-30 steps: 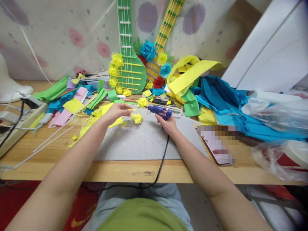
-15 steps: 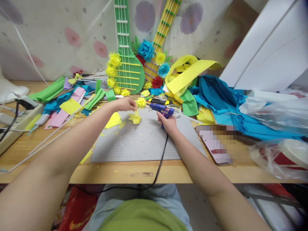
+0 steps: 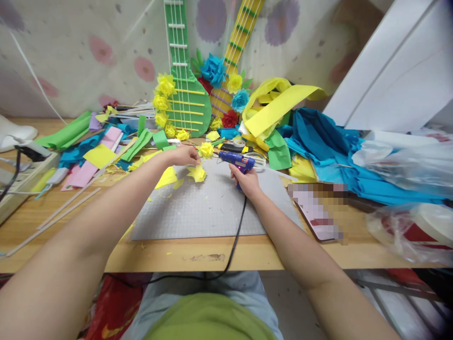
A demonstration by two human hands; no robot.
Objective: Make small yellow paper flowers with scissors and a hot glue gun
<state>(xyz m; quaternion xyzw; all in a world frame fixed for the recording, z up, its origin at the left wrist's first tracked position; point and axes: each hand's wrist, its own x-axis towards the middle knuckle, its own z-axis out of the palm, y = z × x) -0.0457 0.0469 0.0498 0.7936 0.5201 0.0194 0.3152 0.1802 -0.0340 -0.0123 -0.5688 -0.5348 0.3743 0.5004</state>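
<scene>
Head view: my left hand (image 3: 184, 155) reaches across the far left corner of the grey cutting mat (image 3: 212, 208), fingers drawn together and pinching the left side of a yellow paper flower (image 3: 206, 150). That flower sits at the mat's far edge, just in front of the green paper guitar (image 3: 187, 97).

My right hand (image 3: 247, 180) is closed around the handle of the blue glue gun (image 3: 236, 161). The gun stands on the mat with its nozzle pointing left toward the held flower, close to it but apart. Its black cord (image 3: 236, 238) runs back over the mat, crosses the near edge of the tabletop (image 3: 170, 257) and drops below it. A second yellow flower (image 3: 197, 173) lies on the mat between my two hands, touching neither.

Open room: the near and middle parts of the mat are bare except for small yellow scraps.

Bounds:
- Left edge of mat: yellow paper offcuts overlap it; thin wooden sticks (image 3: 63, 212) lie on bare wood beyond.
- Far edge: scissors (image 3: 260, 161) lie just behind the gun, with stacked coloured paper behind them.
- Right edge: a blurred flat item (image 3: 320, 210) lies near the mat's corner, with blue crepe paper (image 3: 329, 151) heaped behind it.
</scene>
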